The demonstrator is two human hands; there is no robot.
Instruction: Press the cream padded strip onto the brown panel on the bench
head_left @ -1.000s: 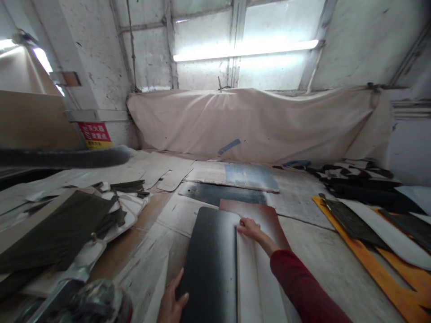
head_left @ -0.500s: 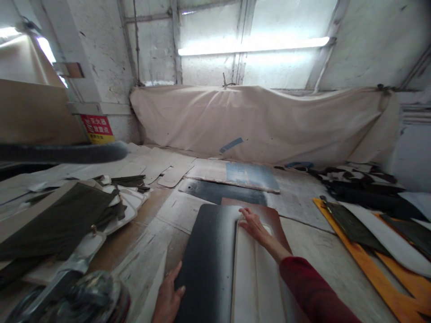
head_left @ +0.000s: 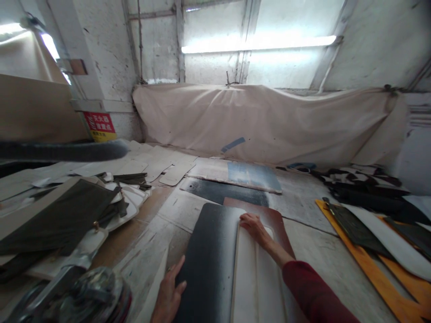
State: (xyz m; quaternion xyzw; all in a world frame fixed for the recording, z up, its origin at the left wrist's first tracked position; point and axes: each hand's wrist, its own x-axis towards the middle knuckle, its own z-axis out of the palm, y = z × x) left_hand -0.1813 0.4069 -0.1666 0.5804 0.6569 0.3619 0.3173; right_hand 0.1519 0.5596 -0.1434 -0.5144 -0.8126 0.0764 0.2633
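A long black sheet [head_left: 210, 260] lies on the worktable in front of me. Beside it, on the right, lies a cream-white panel [head_left: 256, 282] over a reddish-brown board [head_left: 269, 215]. My left hand [head_left: 170, 296] rests flat on the near left edge of the black sheet, fingers stretched out. My right hand [head_left: 254, 226], in a red sleeve, lies flat on the far end of the white panel, fingertips at the seam with the black sheet. Neither hand grips anything.
Dark green fabric and white cut pieces [head_left: 63, 220] pile up at left, with a metal tool [head_left: 84, 296] near the front corner. Orange and black pattern pieces [head_left: 373, 237] lie at right. A beige cloth [head_left: 262, 121] hangs on the back wall; flat boards [head_left: 235, 177] lie beyond.
The view has shifted slightly. My right hand has slid a little along the top of the white panel; my left hand stays on the black sheet's edge.
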